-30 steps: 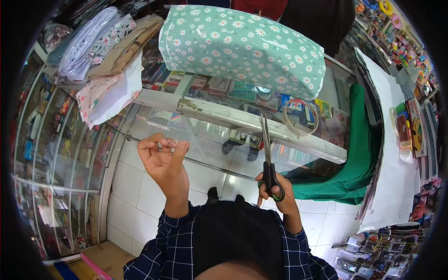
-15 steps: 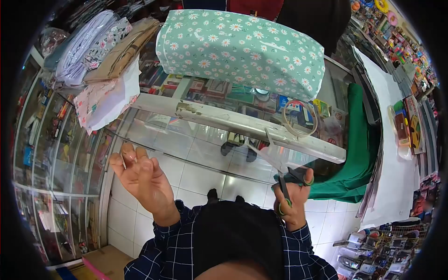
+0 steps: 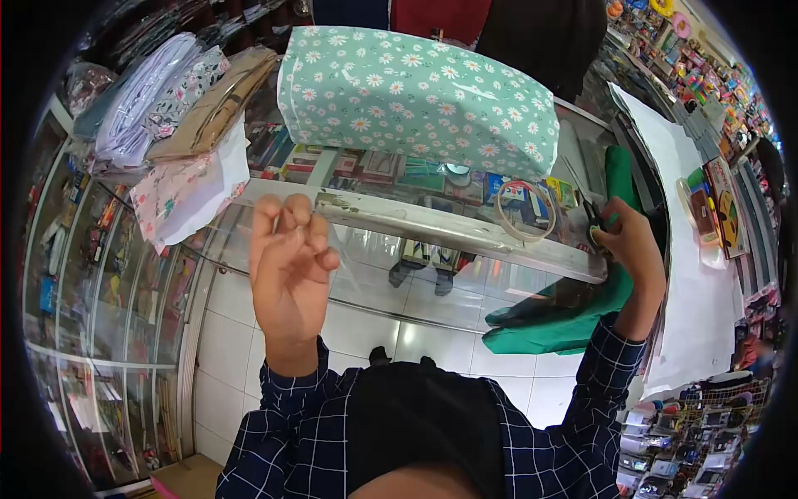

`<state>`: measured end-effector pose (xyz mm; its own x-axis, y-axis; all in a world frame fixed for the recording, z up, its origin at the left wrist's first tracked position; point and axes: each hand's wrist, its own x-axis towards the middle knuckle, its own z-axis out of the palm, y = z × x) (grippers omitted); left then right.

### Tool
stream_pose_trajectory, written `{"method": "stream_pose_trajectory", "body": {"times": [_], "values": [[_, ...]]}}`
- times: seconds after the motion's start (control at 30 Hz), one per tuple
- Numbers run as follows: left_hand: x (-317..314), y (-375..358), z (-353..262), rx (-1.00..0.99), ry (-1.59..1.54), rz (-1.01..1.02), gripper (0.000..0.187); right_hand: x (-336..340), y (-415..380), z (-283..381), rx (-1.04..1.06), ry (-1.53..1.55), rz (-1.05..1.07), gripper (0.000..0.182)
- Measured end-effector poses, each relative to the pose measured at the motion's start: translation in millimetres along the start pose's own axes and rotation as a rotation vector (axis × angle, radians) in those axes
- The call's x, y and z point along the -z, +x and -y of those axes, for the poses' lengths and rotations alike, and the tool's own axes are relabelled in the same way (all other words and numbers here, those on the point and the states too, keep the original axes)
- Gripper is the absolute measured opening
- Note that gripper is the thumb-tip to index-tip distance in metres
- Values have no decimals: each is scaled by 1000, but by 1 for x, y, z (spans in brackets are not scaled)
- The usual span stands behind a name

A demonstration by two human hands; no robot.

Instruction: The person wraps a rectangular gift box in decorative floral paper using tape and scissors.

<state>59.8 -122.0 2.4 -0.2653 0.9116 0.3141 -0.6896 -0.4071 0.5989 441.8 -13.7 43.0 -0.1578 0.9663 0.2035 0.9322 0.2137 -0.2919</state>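
Note:
My right hand (image 3: 628, 237) grips the handles of a pair of scissors (image 3: 588, 200) at the right end of the glass counter, its blades pointing up and away. My left hand (image 3: 291, 258) is raised in front of the counter edge with fingers curled in towards the thumb. Whatever it pinches, if anything, is too small to make out. Beyond both hands a parcel wrapped in green daisy-print paper (image 3: 416, 96) lies on the counter. A roll of clear tape (image 3: 525, 237) rests at the counter's front edge, left of the scissors.
The glass counter (image 3: 399, 216) displays boxed goods inside. Folded packs (image 3: 208, 112) and a floral sheet (image 3: 187, 195) lie at left. Green cloth (image 3: 549, 328) hangs at right beside large white sheets (image 3: 690, 324). Glass shelving (image 3: 108, 291) stands on my left.
My right hand has carried the scissors up and right onto the counter's right end. My left hand has risen and shifted right. The view has moved slightly.

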Motion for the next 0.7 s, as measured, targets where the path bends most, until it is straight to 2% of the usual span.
{"method": "stream_pose_trajectory", "body": {"times": [0.03, 0.07, 0.17, 0.23, 0.3, 0.37, 0.43, 0.57, 0.6, 0.7], "values": [[-2, 5, -2, 75, -143, 39, 25, 0, 3, 1, 71, -1, 1, 33], [-5, 9, -4, 150, -285, 77, 24, 1, -1, 5, 107, -126, -72, 31], [-11, 18, -4, 326, -627, 147, 20, -1, -14, 77, 189, 336, -81, 27], [-12, 21, -2, 426, -813, 200, 20, -36, -26, 122, 429, 919, 106, 26], [-15, 22, -1, 493, -912, 248, 19, -75, -37, 165, 327, 1509, 529, 38], [-18, 22, -3, 564, -1029, 263, 18, -118, -46, 195, 43, 1818, 837, 48], [-16, 23, -5, 575, -1058, 288, 18, -144, -52, 210, -72, 2061, 1233, 55], [-2, 23, -8, 571, -1076, 317, 17, -156, -58, 222, -215, 2233, 1379, 50], [1, 23, -8, 571, -1084, 322, 17, -160, -57, 221, -173, 2295, 1459, 44], [8, 23, -10, 591, -1102, 339, 17, -155, -59, 226, -215, 2301, 1455, 38]]}}
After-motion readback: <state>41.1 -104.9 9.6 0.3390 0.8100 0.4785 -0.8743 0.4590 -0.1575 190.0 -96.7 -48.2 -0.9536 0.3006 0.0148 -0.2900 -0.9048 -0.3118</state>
